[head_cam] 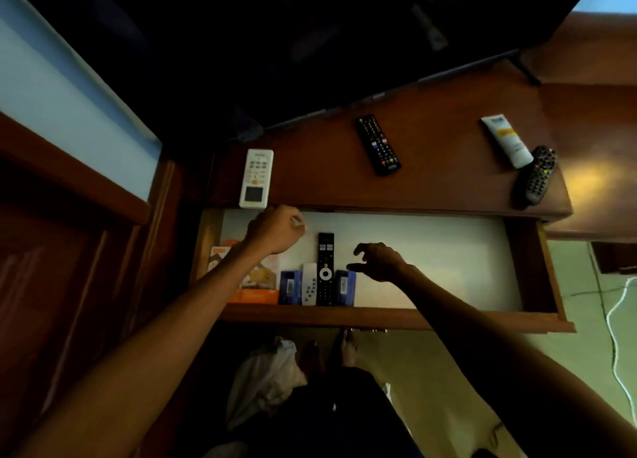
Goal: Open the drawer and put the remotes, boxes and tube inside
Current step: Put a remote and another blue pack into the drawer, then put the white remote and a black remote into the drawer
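Note:
The drawer stands pulled out, lined in white. Inside at its left lie an orange box, two blue boxes, a small white remote and a long black remote. My left hand hovers above the drawer's back left with curled fingers and holds nothing I can see. My right hand floats open just right of the black remote. On the wooden top rest a white remote, a black remote, a white tube and a dark rounded remote.
A dark TV screen rises behind the wooden top. A wooden door is on the left. A white cable runs over the floor at right. My feet and a white cloth are below the drawer front.

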Demonstrator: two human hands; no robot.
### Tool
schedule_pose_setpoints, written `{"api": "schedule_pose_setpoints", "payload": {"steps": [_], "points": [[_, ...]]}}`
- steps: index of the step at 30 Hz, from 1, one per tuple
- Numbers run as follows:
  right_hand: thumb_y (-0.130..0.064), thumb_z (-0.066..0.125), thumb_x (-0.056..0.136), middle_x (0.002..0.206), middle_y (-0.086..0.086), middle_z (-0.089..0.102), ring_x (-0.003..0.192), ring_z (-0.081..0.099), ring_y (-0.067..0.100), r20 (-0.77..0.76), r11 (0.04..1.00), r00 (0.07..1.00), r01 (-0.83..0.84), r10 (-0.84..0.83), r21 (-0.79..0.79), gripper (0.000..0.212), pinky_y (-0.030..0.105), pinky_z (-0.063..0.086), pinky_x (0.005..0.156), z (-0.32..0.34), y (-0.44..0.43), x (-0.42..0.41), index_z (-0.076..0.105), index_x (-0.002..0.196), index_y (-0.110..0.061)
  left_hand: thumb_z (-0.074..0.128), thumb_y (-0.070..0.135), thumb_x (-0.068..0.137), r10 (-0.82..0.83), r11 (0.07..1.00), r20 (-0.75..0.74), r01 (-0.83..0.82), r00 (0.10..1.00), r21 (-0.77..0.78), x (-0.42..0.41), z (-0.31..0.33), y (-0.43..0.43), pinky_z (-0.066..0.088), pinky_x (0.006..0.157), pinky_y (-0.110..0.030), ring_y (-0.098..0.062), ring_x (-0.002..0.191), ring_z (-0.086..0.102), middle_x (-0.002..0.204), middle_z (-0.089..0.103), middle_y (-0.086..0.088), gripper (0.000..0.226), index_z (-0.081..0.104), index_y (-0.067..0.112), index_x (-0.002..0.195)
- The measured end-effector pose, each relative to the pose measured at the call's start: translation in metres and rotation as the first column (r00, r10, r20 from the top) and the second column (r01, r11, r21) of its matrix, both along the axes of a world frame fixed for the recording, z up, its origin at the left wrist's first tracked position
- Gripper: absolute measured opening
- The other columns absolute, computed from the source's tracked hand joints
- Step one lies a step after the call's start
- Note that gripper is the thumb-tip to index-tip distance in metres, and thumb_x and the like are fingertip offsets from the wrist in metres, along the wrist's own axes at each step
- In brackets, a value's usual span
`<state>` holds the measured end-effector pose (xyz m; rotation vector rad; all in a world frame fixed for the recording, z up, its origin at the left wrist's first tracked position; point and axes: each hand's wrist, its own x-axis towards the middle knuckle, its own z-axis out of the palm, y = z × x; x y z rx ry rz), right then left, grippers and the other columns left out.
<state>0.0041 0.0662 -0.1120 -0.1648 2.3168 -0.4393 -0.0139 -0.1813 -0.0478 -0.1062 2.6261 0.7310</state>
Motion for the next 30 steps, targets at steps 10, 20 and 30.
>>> {"api": "schedule_pose_setpoints", "payload": {"steps": [10,20,30], "points": [[-0.036,0.06,0.089,0.106,0.005,0.072,0.093,0.068,0.026,-0.399,0.969,0.89,0.155,-0.22,-0.191,0.027,0.036,0.055,0.078,0.081,-0.037,-0.094,0.06,0.113,-0.025,0.071,0.047,0.081,0.328,0.926,-0.227,-0.359,0.917,-0.113,-0.061,0.013,-0.042,0.039,0.102,-0.052,-0.04,0.13,0.04,0.142,0.042,-0.019,0.079,0.035,0.021,0.146],[-0.027,0.051,0.093,0.145,0.024,0.036,0.129,0.038,0.042,-0.519,0.95,0.815,0.311,-0.256,0.019,0.065,0.056,0.042,0.102,0.053,-0.021,-0.171,0.021,0.149,-0.015,0.074,0.011,0.082,0.313,0.93,-0.218,-0.345,0.924,-0.124,-0.102,-0.01,-0.02,0.045,0.096,-0.051,-0.039,0.125,0.047,0.136,0.049,-0.019,0.076,0.037,0.025,0.147],[-0.012,0.052,0.095,0.132,0.026,0.048,0.121,0.047,0.042,-0.448,0.912,0.8,0.396,-0.4,-0.108,0.055,0.059,0.045,0.099,0.041,0.007,-0.136,0.033,0.145,-0.019,0.072,0.0,0.08,0.23,0.966,-0.248,-0.189,0.941,0.179,-0.081,-0.003,0.025,0.037,0.086,-0.024,-0.028,0.127,0.042,0.136,0.044,-0.013,0.073,0.044,0.02,0.145]]}}
